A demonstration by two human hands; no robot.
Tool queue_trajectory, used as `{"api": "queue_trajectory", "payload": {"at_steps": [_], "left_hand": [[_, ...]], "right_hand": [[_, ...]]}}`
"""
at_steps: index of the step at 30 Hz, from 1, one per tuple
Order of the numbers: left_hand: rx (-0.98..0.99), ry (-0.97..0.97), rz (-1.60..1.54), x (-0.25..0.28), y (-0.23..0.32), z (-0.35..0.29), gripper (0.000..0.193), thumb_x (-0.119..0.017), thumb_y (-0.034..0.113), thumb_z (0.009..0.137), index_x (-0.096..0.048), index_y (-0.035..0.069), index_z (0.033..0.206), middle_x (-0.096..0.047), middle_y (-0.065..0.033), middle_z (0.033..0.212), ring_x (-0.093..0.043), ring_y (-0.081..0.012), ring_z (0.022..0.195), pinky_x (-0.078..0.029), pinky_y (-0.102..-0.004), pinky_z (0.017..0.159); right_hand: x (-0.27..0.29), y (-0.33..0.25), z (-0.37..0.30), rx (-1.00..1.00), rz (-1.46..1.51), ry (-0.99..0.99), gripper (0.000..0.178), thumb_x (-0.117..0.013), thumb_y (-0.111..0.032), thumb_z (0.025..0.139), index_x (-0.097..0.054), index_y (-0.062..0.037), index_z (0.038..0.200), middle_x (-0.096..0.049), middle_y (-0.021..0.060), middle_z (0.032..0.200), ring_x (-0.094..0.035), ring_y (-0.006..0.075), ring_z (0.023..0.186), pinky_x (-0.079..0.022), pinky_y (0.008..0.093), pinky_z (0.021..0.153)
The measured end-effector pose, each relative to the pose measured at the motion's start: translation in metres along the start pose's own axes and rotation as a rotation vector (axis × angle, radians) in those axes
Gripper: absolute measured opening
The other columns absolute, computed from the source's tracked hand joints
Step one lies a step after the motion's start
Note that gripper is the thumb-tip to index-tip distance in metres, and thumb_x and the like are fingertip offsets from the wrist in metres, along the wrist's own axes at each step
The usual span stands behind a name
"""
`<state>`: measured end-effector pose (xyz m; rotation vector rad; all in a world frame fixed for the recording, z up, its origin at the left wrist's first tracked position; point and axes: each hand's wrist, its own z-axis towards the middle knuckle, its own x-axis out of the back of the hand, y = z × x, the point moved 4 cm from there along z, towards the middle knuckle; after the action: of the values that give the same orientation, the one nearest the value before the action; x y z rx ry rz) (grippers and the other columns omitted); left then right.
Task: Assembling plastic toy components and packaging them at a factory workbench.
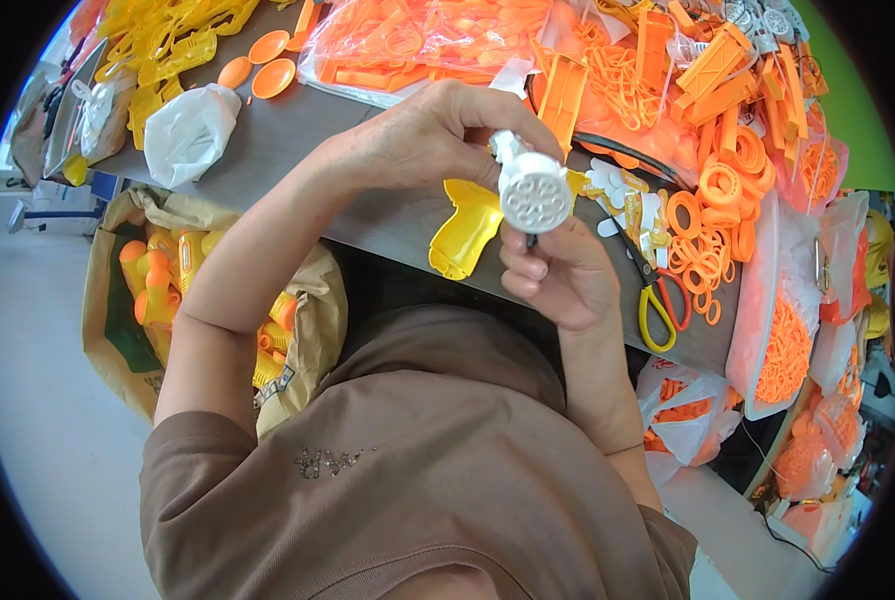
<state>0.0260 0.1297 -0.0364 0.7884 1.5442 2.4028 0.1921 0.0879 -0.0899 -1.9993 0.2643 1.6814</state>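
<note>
ok that round-faced part point(536, 198) is all white with a circle pattern, bright yellow shell point(467, 232) beside it, red-and-yellow-handled scissors point(652, 278) near it too

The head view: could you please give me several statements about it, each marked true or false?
1. The left hand holds a white part with a round face. True.
2. The right hand is higher in the view than the left hand. False: the right hand is lower.
3. Three orange dishes lie near a white plastic bag. True.
4. The scissors have blue handles. False: the scissors' handles are yellow and red.
5. A curved yellow piece lies on the table. True.
</note>
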Motion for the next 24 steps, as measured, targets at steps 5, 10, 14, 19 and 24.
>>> {"api": "queue_trajectory", "payload": {"at_steps": [5, 10, 14, 19, 24], "left_hand": [[0.225, 0.179, -0.239, -0.011, -0.023, -0.012, 0.039, -0.074, 0.009, 0.079, -0.064, 0.009, 0.117, -0.064, 0.0043, 0.087, -0.05, -0.0033, 0.072, -0.04, -0.0219, 0.061], [0.264, 0.374, -0.193, -0.041, -0.032, -0.03, 0.035, -0.074, 0.016, 0.081, -0.062, 0.005, 0.113, -0.063, 0.0009, 0.083, -0.049, -0.0043, 0.068, -0.044, -0.0235, 0.061], [0.262, 0.446, -0.265, -0.057, -0.025, -0.034, 0.034, -0.072, 0.017, 0.083, -0.061, 0.003, 0.111, -0.066, -0.0039, 0.086, -0.056, -0.007, 0.072, -0.048, -0.0261, 0.065], [0.364, 0.41, -0.193, -0.05, -0.013, -0.019, 0.032, -0.07, 0.023, 0.083, -0.061, -0.001, 0.103, -0.065, -0.0084, 0.082, -0.059, -0.0117, 0.073, -0.049, -0.0292, 0.066], [0.387, 0.385, -0.083, -0.049, -0.017, -0.01, 0.031, -0.07, 0.024, 0.084, -0.061, -0.004, 0.096, -0.062, -0.0091, 0.076, -0.058, -0.0121, 0.07, -0.048, -0.0306, 0.062]], "right_hand": [[0.001, -0.038, -0.007, 0.41, -0.976, 0.48, 0.011, -0.062, -0.003, 0.088, -0.062, -0.0001, 0.098, -0.063, 0.0039, 0.085, -0.056, 0.0082, 0.07, -0.045, 0.021, 0.063], [0.006, -0.032, -0.012, 0.539, -1.557, 0.739, 0.005, -0.062, 0.0, 0.088, -0.062, -0.0001, 0.093, -0.062, -0.0021, 0.081, -0.054, 0.0027, 0.073, -0.044, 0.0187, 0.065], [0.006, -0.029, -0.015, 0.518, -1.462, 0.795, 0.006, -0.062, -0.005, 0.09, -0.058, -0.0017, 0.087, -0.056, -0.0026, 0.068, -0.048, 0.0026, 0.056, -0.037, 0.0183, 0.049], [0.01, -0.023, -0.019, 0.56, -1.43, 0.826, 0.009, -0.062, -0.008, 0.09, -0.057, -0.0019, 0.085, -0.053, -0.0024, 0.063, -0.045, 0.0033, 0.051, -0.033, 0.0196, 0.043], [0.013, -0.013, -0.023, 0.677, -1.339, 0.865, 0.011, -0.063, -0.01, 0.09, -0.058, -0.0011, 0.085, -0.053, -0.0021, 0.063, -0.045, 0.0034, 0.051, -0.034, 0.0191, 0.045]]}}
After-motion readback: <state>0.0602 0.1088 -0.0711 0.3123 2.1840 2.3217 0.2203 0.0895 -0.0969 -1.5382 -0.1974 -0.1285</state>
